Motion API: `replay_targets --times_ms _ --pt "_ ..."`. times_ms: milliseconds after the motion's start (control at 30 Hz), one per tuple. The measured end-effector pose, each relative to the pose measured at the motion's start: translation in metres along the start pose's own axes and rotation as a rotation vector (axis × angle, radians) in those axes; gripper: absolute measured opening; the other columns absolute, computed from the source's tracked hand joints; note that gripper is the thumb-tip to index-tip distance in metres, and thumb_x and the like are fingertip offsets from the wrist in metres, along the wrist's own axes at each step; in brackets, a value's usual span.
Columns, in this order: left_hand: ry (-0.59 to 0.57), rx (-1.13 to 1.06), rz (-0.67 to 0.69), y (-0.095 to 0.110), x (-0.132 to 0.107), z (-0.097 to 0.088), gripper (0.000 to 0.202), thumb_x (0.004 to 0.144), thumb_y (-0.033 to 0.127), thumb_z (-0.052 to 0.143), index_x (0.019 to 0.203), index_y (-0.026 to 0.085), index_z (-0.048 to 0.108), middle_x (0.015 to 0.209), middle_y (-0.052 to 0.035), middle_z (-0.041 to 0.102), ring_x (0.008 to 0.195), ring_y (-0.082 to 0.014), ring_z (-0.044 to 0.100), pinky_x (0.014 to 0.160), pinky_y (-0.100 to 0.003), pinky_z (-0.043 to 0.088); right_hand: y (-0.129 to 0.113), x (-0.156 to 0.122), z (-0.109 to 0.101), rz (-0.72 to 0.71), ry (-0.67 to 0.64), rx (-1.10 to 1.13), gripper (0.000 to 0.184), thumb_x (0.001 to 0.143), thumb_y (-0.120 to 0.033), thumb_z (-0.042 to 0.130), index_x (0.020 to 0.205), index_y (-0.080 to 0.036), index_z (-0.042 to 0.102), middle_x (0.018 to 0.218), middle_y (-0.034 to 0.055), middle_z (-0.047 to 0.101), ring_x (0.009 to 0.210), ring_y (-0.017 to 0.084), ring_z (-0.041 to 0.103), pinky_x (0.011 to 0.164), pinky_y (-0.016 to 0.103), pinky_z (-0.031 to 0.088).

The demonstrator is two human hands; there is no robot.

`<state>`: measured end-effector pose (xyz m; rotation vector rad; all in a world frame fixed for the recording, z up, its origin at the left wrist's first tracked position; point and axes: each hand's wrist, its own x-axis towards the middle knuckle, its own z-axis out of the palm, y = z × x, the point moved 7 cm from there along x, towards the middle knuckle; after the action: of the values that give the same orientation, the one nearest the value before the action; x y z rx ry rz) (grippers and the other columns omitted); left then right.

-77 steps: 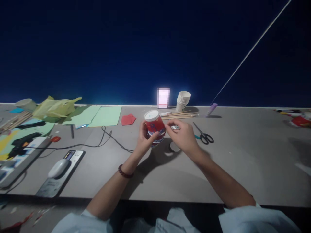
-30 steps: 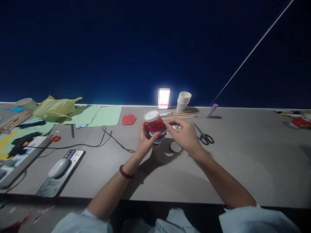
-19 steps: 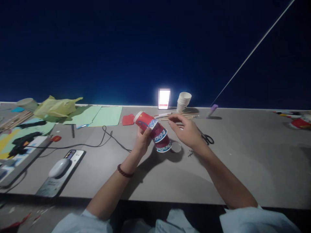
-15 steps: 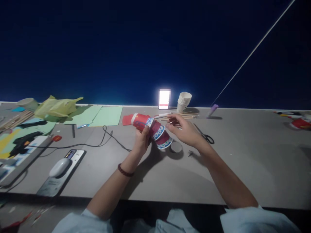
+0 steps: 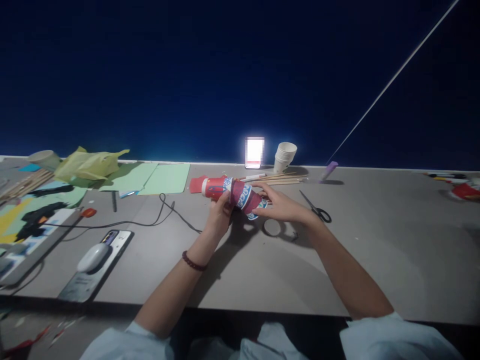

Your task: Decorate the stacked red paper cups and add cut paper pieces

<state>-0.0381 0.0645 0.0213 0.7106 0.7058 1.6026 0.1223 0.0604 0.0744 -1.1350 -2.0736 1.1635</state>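
A row of decorated paper cups [image 5: 237, 193], red at one end and maroon with blue-and-white bands at the other, lies tilted above the table. My left hand [image 5: 218, 215] is closed around the red end, its thumb on top. At the maroon end, my right hand [image 5: 279, 204] grips the last cup with thumb and fingers on either side. Just below that hand, a roll of tape [image 5: 272, 227] lies on the table. Scissors [image 5: 318, 210] with black handles lie to the right of my right wrist.
White paper cups [image 5: 285, 157] stand stacked at the back beside a lit phone [image 5: 254, 152]. Wooden sticks [image 5: 287, 178] and a purple glue stick [image 5: 329, 171] are near the wall. On the left are a power strip [image 5: 41, 245], a black cable [image 5: 127, 223], green paper [image 5: 165, 178] and another phone [image 5: 80, 287].
My right hand has come down and left from beside the white pen onto the maroon end of the cups. The cups have swung closer to level.
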Motion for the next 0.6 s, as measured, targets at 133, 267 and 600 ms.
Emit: replay_targets --times_ms 133,267,600 --pt "-0.009 0.020 -0.006 0.001 -0.001 0.003 0.050 0.067 0.037 0.081 0.112 0.022 0.065 0.110 -0.0057 0.073 0.109 -0.0247 0.065 0.094 -0.036 0.051 0.001 0.000 -0.003 -0.005 -0.075 0.135 0.068 0.077 -0.023 0.071 0.138 -0.027 0.041 0.122 0.0095 0.066 0.115 0.025 0.064 0.098 0.048 0.052" --pt "-0.060 0.069 0.001 -0.001 -0.002 0.006 0.051 0.065 0.036 0.082 0.111 0.024 0.064 0.108 -0.0046 0.072 0.103 -0.0232 0.066 0.090 -0.037 0.051 0.007 -0.003 -0.018 -0.026 -0.081 0.177 0.067 0.077 -0.025 0.072 0.137 -0.031 0.043 0.142 0.0093 0.053 0.132 0.026 0.052 0.104 0.047 0.049" --pt "-0.102 0.063 -0.083 -0.009 -0.002 0.003 0.051 0.065 0.048 0.080 0.106 0.023 0.063 0.098 -0.0042 0.071 0.090 -0.0208 0.068 0.085 -0.038 0.052 0.024 -0.012 -0.070 0.035 0.147 0.176 0.063 0.071 -0.024 0.077 0.130 -0.029 0.055 0.131 0.0107 0.062 0.123 0.029 0.059 0.099 0.050 0.053"
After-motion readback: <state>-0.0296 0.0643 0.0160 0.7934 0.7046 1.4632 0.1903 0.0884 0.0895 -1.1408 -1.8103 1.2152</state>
